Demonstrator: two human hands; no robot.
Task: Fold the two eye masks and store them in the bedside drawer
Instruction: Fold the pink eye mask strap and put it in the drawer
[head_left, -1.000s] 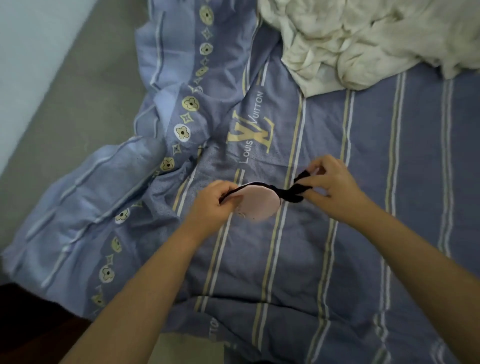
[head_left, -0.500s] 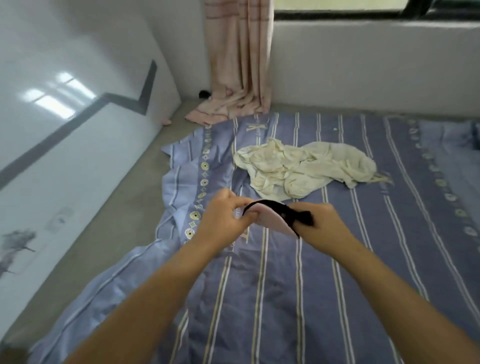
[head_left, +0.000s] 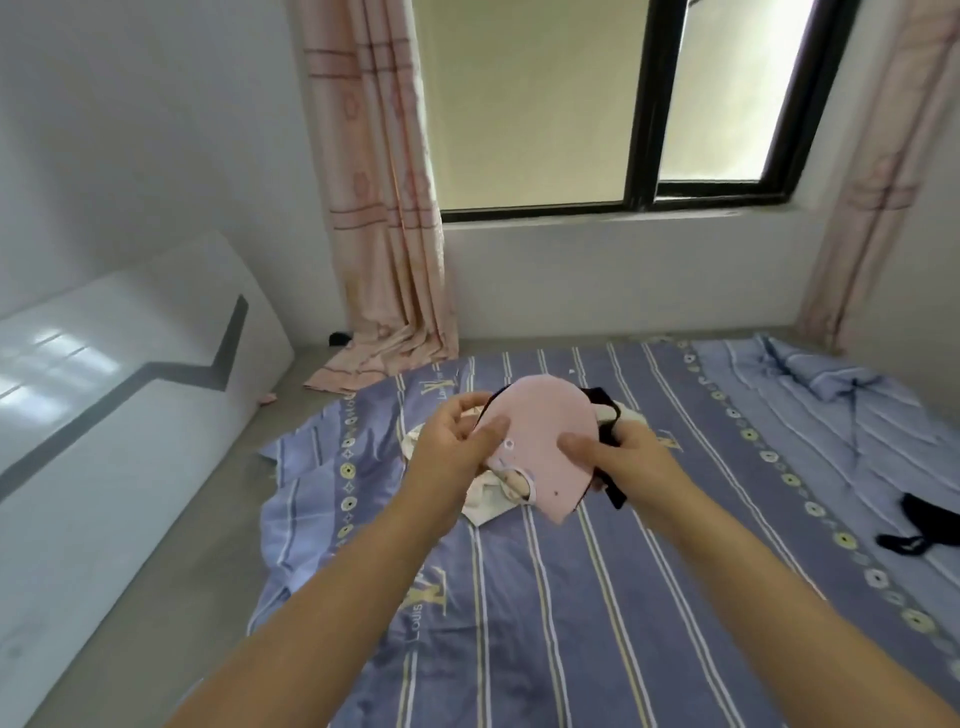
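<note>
A pink eye mask (head_left: 540, 441) with a black strap is held up in the air over the bed, its pink face toward me. My left hand (head_left: 457, 441) pinches its left edge. On the other side, my right hand (head_left: 618, 457) grips the right edge with the thumb on the pink face, and the black strap (head_left: 608, 415) bunches behind the fingers. A second, black eye mask (head_left: 930, 519) lies flat on the sheet at the far right. No drawer is in view.
The blue striped bed sheet (head_left: 571, 597) covers the bed below my arms. A crumpled cream cloth (head_left: 488, 499) lies under the mask. A white panel (head_left: 104, 415) leans along the left wall. Pink curtains (head_left: 384, 208) flank the window (head_left: 597, 104) ahead.
The view has tilted up from the sheet to the window wall. Both hands have raised the pink mask and turned its face toward me, with the hands closer together.
</note>
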